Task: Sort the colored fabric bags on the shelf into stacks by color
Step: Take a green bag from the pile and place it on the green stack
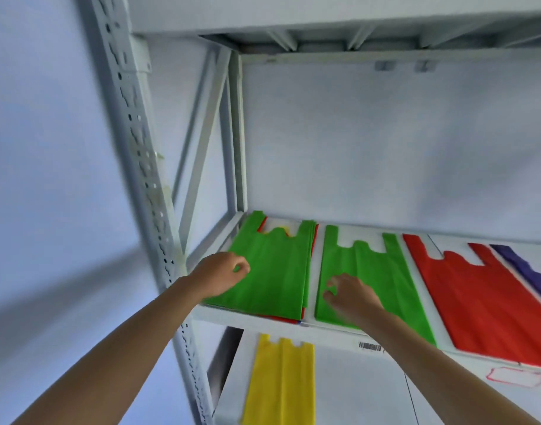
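Observation:
On the white shelf (pixel 293 328) a mixed pile (pixel 275 271) lies at the far left, green bag on top, red and yellow edges showing under it. To its right lies a separate green bag (pixel 373 271), then a red bag (pixel 477 302) and a purple bag (pixel 526 268) at the right edge. My left hand (pixel 220 274) hovers over the pile's left edge, fingers curled, holding nothing. Over the near left corner of the separate green bag my right hand (pixel 349 297) has its fingers bent and apart; no fabric is pinched. A yellow bag (pixel 278 381) lies on the lower shelf.
The rack's perforated grey upright (pixel 140 167) rises at the left, with diagonal braces behind it. The upper shelf's underside (pixel 324 41) is overhead. A barcode sticker (pixel 369 346) and a red-outlined label (pixel 514 377) sit on the shelf's front edge.

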Demonstrator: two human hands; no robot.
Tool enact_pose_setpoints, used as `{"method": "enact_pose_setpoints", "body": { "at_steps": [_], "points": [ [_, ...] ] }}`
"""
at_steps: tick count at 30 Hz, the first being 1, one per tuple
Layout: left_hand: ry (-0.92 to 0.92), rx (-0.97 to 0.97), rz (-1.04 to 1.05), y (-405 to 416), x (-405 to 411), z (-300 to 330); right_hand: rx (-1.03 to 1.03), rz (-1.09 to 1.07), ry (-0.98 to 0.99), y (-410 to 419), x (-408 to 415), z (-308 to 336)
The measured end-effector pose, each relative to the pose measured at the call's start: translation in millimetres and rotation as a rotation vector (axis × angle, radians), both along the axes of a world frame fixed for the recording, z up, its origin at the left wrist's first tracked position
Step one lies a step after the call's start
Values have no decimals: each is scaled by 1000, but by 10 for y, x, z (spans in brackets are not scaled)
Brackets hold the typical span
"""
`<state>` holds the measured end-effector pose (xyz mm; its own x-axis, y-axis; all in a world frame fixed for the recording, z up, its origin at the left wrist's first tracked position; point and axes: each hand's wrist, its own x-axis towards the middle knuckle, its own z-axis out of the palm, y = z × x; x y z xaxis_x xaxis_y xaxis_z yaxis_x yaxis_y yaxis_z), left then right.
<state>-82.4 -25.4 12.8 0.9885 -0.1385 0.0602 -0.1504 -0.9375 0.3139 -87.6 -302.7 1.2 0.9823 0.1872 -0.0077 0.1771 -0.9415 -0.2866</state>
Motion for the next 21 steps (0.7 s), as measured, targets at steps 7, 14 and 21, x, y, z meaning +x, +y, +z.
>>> {"method": "enact_pose_setpoints", "body": {
  "at_steps": [7,14,21],
  "points": [
    [39,15,76,256,767,47,66,-96,105,372,760,-147],
    [71,40,106,334,1290,-141,107,-217,220,649,1215,-559],
    [60,97,144,462,1601,-381,232,-394,207,881,1472,-819]
  ]
}}
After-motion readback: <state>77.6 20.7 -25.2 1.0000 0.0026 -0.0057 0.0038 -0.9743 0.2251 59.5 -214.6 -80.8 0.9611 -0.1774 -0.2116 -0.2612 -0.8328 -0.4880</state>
